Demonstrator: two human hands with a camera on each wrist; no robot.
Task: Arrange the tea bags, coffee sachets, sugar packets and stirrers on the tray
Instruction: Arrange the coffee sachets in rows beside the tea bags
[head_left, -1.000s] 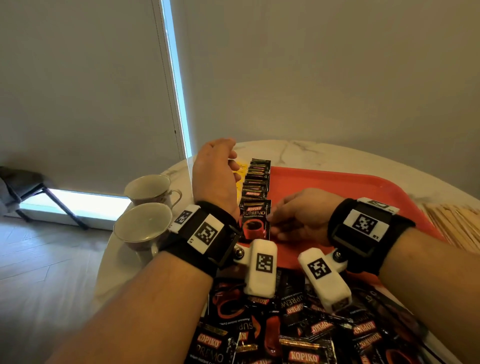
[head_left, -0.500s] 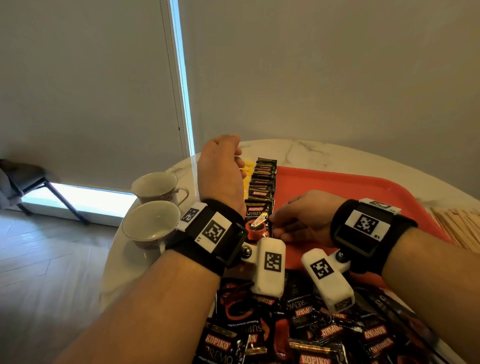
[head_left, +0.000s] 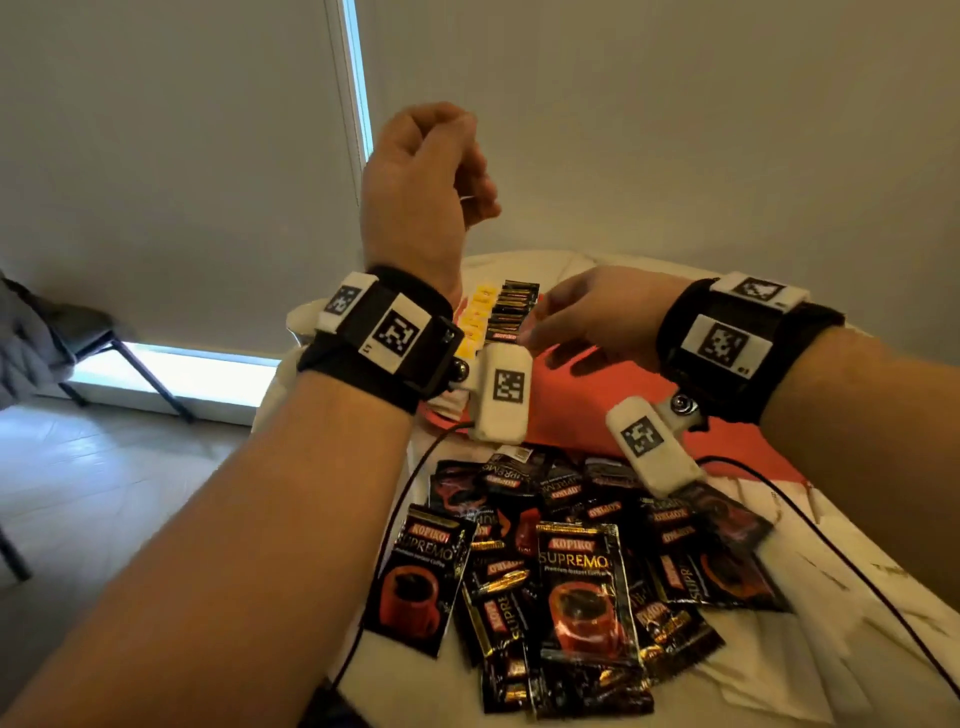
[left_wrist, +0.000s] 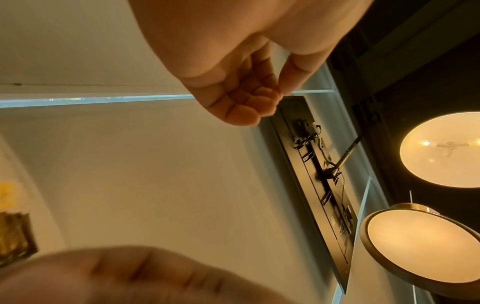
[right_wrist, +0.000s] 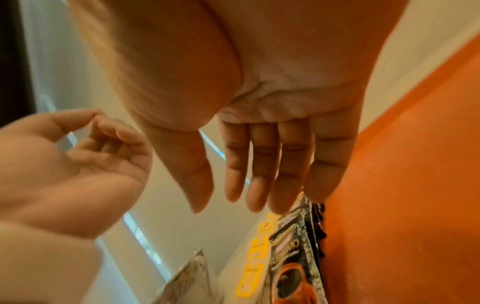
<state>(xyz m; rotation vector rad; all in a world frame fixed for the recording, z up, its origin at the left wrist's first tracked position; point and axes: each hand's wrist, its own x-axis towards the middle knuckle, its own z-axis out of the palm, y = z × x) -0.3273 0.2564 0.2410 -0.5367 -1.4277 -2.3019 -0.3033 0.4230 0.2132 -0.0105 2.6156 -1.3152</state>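
Note:
My left hand (head_left: 457, 171) is raised well above the table with its fingers curled and the thumb against the fingertips (left_wrist: 270, 96); nothing shows in it. My right hand (head_left: 561, 322) hovers over the red tray (head_left: 597, 410) with straight, relaxed fingers (right_wrist: 259, 185), holding nothing. On the tray's left side a row of black coffee sachets (head_left: 511, 312) lies overlapped beside a row of yellow tea bags (head_left: 478, 322); both rows (right_wrist: 293, 257) sit just below the right fingertips. A loose pile of black Kopiko sachets (head_left: 571, 561) lies on the table in front of the tray.
The white marble table (head_left: 857, 623) runs on to the right, with black cables (head_left: 395, 519) crossing it. A white cup (head_left: 301, 322) peeks out behind my left wrist. A dark chair (head_left: 52, 332) stands on the floor at far left.
My left hand has risen from beside the sachet row to high above the table. My right hand has lifted off the front sachet and its fingers have straightened. The head view has tilted toward the loose pile.

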